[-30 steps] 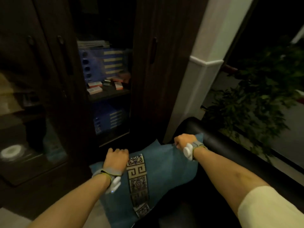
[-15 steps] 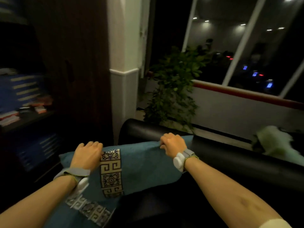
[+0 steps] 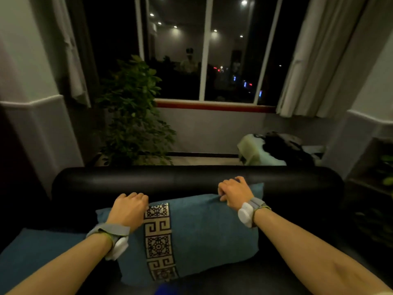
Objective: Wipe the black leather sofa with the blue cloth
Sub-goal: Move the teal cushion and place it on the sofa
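Both hands, left (image 3: 129, 209) and right (image 3: 234, 193), grip a blue cushion (image 3: 202, 235) against the black sofa (image 3: 191, 177) back.

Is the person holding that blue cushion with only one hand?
No, the left hand and the right hand both grip the top edge of the blue cushion, which stands against the black leather sofa backrest.
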`<state>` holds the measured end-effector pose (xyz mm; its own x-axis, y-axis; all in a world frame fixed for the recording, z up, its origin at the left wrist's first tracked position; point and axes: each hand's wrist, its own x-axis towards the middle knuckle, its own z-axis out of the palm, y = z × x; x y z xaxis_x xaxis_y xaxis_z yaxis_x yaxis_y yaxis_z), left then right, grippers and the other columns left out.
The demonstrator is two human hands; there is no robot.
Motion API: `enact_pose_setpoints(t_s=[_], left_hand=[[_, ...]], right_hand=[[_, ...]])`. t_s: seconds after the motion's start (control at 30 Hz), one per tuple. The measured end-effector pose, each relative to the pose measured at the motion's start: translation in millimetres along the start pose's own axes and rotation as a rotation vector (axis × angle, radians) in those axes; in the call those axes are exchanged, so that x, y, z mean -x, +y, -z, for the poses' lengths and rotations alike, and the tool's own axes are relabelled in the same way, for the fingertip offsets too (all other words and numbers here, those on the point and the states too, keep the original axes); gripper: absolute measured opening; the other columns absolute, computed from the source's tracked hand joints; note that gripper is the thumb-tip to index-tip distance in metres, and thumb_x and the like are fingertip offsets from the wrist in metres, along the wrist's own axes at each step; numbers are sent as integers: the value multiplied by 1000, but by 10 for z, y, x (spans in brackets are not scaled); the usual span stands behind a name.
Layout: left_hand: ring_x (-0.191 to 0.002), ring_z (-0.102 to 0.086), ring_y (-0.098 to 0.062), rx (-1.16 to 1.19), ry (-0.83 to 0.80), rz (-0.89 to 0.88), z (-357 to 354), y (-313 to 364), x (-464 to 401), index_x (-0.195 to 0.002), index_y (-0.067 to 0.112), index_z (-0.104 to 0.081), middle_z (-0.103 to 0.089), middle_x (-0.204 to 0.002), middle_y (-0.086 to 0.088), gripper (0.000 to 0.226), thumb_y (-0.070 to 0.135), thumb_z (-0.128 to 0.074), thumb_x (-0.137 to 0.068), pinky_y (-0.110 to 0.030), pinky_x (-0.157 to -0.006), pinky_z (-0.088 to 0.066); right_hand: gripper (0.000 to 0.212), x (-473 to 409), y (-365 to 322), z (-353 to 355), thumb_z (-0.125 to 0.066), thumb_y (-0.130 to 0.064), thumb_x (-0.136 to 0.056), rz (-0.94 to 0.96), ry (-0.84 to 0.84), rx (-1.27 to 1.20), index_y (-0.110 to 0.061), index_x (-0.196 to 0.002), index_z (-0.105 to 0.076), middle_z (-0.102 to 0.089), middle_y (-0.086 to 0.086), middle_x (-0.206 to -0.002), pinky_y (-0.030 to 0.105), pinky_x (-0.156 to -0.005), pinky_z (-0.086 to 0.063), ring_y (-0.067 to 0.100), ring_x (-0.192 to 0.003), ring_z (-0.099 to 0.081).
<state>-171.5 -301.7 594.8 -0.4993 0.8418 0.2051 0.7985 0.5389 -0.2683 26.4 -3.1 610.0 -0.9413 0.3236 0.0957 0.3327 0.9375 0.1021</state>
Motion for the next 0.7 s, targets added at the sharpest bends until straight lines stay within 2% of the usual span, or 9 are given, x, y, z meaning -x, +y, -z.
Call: enact_pose_setpoints(t_s=[0.17,0.3,0.43,0.7], left_hand=[[-111,-57,-13,39,-27,-69,-8,1263,-751,-112,29,-57,-64,-113,10,20,34,-44,-98,-30,-85,-41],[-110,-57,-14,88,-99,-125,-17,1988,-1236,-111,27,-57,-62,-113,9,17,30,-46,-98,-30,-80,-47],[-109,-57,-15,132,-166,-186,-131,2596,-1732,-114,25,-55,-59,-115,7,18,27,-47,-98,-32,-75,-47],[-113,-57,-16,112,-222,-272,-521,3458,-2420,-119,23,-52,-59,-119,5,22,27,-45,-98,-32,-80,-46]], right_hand=[[13,594,1257,-220,-64,-30,-87,-99,-57,9,-32,-95,-53,-59,-9,-100,37,-101,-24,15,-100,-54],[16,876,1977,-471,-64,-25,-88,-248,-80,-120,-34,-90,-51,-57,-10,-99,36,-85,-30,15,-101,-51],[17,990,2629,-729,-63,-22,-88,-334,-116,-136,-33,-91,-50,-55,-9,-101,38,-83,-35,17,-100,-50],[18,1006,3551,-1331,-60,-15,-87,-374,-206,-95,-26,-99,-52,-54,-3,-104,34,-76,-28,21,-102,-46]])
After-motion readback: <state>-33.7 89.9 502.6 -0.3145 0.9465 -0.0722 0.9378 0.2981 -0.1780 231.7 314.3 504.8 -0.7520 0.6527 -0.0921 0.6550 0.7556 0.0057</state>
